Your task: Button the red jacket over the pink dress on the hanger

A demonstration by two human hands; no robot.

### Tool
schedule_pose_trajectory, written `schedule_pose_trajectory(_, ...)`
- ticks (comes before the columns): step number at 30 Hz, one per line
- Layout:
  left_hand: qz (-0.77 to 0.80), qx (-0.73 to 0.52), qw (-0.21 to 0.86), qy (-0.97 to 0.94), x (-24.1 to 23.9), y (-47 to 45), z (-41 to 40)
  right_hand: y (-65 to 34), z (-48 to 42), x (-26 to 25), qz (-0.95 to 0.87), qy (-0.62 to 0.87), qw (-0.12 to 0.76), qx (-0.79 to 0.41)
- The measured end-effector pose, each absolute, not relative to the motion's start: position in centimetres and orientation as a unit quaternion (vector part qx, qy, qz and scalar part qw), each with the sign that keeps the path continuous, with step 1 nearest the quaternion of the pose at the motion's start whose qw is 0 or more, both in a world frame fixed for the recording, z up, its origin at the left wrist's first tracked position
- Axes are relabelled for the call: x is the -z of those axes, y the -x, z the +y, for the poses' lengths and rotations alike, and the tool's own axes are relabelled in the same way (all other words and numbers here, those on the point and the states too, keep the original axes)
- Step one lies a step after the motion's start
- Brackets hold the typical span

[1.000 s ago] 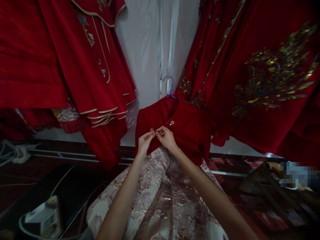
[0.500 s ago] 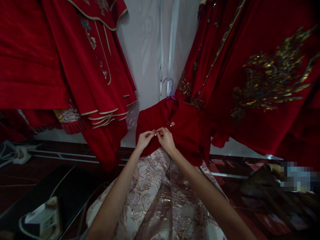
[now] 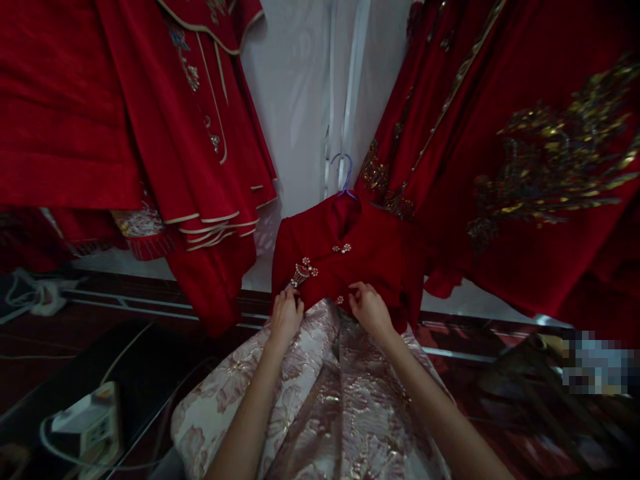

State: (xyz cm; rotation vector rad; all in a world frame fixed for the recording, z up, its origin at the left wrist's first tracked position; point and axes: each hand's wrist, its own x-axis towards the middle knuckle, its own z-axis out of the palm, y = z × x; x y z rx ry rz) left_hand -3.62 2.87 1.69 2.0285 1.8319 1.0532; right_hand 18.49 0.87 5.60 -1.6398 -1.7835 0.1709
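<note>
A short red jacket (image 3: 373, 257) with a stand collar hangs on a purple hanger (image 3: 345, 175). Flower-shaped fasteners (image 3: 343, 249) sit below its collar, and a beaded brooch (image 3: 301, 273) with dangling strands lies on the left of its front. My left hand (image 3: 287, 317) is at the jacket's lower left, fingertips just under the brooch, thumb apart from the fingers. Beside a lower flower button (image 3: 340, 300), my right hand (image 3: 371, 310) has bent fingers with a gap to the thumb. Below the jacket spreads a pale pink brocade skirt (image 3: 240, 380).
Red embroidered garments (image 3: 200, 133) hang at the left, and more with gold embroidery (image 3: 560, 153) hang at the right. A white power strip (image 3: 103, 427) with a cable lies on a black surface (image 3: 145, 360) at lower left. Metal rack bars (image 3: 460, 355) run low behind the skirt.
Both hands have parted from the fastener they held together on the jacket's front. My left hand moved down and left, my right hand down and right. The brooch and lower button now show.
</note>
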Motion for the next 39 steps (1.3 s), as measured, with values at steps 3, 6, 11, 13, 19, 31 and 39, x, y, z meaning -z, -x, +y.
schedule_pose_trajectory(3,0.614,-0.336,0.113,-0.705,-1.6,2.7,1.5,-18.2,0.0,-3.8,-0.693,0.662,0.285,-0.022)
schedule_pose_trajectory(6,0.592,-0.33,0.135,-0.723,-2.1,2.0,1.0,-17.5,0.2,-2.8,-0.702,0.649,0.293,-0.02)
schedule_pose_trajectory(11,0.555,-0.436,0.163,-0.69,-2.0,1.3,0.7,-17.1,1.1,-2.5,-0.704,0.614,0.357,-0.003)
schedule_pose_trajectory(13,0.535,-0.486,0.188,-0.666,-1.6,1.1,0.7,-17.5,1.3,-2.5,-0.707,0.595,0.382,-0.029)
schedule_pose_trajectory(19,0.5,-0.53,0.282,-0.624,-0.4,0.6,1.4,-18.4,1.0,-3.6,-0.684,0.535,0.436,-0.237)
schedule_pose_trajectory(31,0.436,-0.597,0.446,-0.505,-0.5,0.3,1.4,-13.9,0.9,-5.3,-0.702,0.488,0.465,-0.23)
schedule_pose_trajectory(39,0.46,-0.583,0.407,-0.532,0.1,0.6,1.4,-13.1,0.2,-4.1,-0.719,0.514,0.448,-0.135)
